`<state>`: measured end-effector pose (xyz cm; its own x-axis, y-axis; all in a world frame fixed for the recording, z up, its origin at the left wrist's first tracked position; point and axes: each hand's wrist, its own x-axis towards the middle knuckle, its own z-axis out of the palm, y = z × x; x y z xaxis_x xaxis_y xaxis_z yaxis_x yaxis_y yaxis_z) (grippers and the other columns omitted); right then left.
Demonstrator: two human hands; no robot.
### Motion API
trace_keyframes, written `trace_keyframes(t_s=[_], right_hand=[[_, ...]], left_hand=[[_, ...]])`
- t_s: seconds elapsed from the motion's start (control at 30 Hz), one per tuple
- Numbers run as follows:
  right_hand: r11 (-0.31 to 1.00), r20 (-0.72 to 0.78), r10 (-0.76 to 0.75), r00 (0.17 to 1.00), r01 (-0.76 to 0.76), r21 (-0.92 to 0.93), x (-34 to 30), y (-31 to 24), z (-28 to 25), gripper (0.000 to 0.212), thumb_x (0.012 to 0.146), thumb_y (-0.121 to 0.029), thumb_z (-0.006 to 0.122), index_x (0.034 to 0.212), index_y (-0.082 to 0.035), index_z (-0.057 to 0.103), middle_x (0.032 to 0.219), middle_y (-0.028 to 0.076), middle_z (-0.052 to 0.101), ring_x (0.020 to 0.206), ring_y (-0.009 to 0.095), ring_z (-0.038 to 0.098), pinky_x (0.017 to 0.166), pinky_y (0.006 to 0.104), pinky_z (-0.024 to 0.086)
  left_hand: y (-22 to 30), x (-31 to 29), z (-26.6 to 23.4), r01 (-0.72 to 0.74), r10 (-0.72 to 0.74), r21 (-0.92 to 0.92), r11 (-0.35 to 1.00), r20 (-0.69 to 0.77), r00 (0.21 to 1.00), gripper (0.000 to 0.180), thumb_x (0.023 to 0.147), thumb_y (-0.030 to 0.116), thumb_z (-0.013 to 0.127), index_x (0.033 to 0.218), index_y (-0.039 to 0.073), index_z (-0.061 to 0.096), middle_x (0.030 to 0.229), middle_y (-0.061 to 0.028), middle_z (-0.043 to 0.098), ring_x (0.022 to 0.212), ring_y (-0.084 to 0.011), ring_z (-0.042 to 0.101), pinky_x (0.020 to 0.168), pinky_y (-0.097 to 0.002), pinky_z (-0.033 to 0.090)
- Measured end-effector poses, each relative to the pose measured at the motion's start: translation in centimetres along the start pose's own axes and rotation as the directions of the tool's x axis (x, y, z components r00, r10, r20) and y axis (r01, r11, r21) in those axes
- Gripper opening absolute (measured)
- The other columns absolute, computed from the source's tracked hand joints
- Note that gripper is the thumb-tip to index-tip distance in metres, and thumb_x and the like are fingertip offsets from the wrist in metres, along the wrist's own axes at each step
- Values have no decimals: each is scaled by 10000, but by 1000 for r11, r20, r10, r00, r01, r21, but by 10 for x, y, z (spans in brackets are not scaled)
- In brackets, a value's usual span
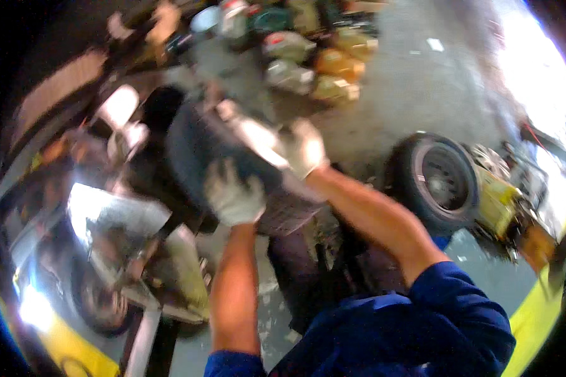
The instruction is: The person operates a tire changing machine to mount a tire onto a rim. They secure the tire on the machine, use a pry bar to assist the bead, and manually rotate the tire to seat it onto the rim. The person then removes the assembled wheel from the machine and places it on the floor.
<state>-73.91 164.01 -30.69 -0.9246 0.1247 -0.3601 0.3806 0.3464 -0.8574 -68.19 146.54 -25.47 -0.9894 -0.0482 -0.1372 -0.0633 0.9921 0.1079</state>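
Note:
In front of me a dark, rounded tire (195, 151) stands tilted, smeared by motion. A ridged, tread-like band shows on its near side, and a pale bright strip (255, 135) runs along its far right. My left hand (234, 193), in a whitish glove, lies on the tire's dark surface with its fingers spread. My right hand (305, 149), gloved alike, is curled at the tire's right edge by the pale strip. Its fingertips are blurred and partly hidden.
Several plastic jugs (289, 75) stand on the floor ahead. A wheel with tire (443, 179) is at the right, next to a yellowish container (497, 198). Machinery with a shiny metal panel (110, 213) fills the left. A yellow stripe (541, 314) crosses the lower right.

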Motion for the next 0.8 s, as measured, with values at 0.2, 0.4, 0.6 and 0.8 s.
trace_keyframes(t_s=[0.2, 0.4, 0.6, 0.8], right_hand=[[948, -260, -298, 919, 316, 29, 113, -123, -24, 393, 937, -362, 594, 1055, 1, 686, 1029, 274, 698, 987, 460, 671, 894, 509, 535], [810, -148, -569, 809, 521, -269, 143, -238, -16, 379, 995, -360, 545, 1149, -36, 666, 1081, 264, 677, 1031, 423, 655, 919, 513, 532], [654, 119, -507, 854, 471, -592, 184, -262, 30, 325, 977, -319, 556, 1075, -93, 768, 1083, 215, 768, 1043, 348, 750, 905, 502, 584], [742, 110, -400, 910, 392, -543, 194, -287, 6, 347, 986, -359, 547, 1059, -127, 794, 1083, 148, 782, 1012, 349, 753, 851, 528, 586]], left_hand=[[-15, -7, 20, -124, 109, -45, 991, -253, 961, 609, 944, 393, 595, 1464, 81, 533, 1479, -259, 479, 1317, -489, 497, 1091, -637, 415], [-5, -4, 24, -128, 112, -37, 991, -295, 949, 606, 939, 389, 606, 1460, 85, 546, 1487, -246, 479, 1331, -486, 492, 1101, -641, 412], [-7, 5, 14, -110, 91, -62, 992, -262, 961, 599, 941, 388, 611, 1444, 66, 564, 1474, -263, 486, 1321, -497, 493, 1094, -646, 415], [-11, 6, 7, -128, 105, -84, 988, -236, 966, 619, 947, 353, 609, 1475, 42, 519, 1468, -310, 473, 1309, -516, 486, 1092, -655, 406]])
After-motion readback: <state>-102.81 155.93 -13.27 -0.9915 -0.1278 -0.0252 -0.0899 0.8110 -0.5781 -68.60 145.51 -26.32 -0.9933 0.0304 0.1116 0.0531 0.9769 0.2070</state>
